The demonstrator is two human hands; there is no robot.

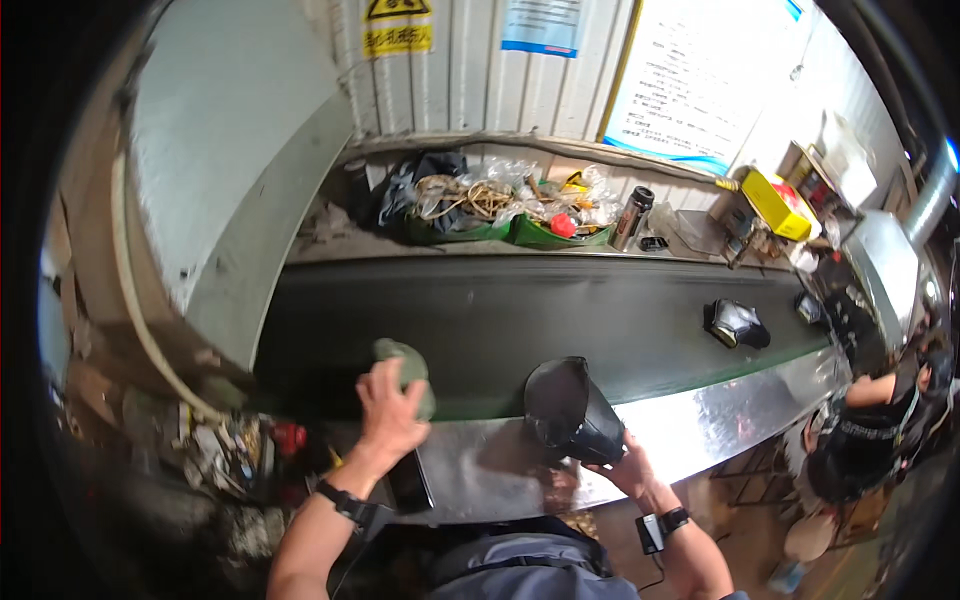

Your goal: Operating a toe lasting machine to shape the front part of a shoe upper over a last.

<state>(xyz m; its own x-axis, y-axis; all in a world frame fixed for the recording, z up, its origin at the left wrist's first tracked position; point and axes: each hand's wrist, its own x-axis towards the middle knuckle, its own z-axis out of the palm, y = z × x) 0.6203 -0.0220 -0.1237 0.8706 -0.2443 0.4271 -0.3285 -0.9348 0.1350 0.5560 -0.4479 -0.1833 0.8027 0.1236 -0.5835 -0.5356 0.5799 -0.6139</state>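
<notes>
Here we note a long dark-green conveyor belt (500, 310) below a white corrugated wall (470, 85) — right hand (632, 470) clamped on a hollow black flared piece (568, 412) over the shiny steel ledge (720, 425); left hand (390, 422), apart, at a blurred olive-green rounded piece (409, 360), grip unclear.
</notes>
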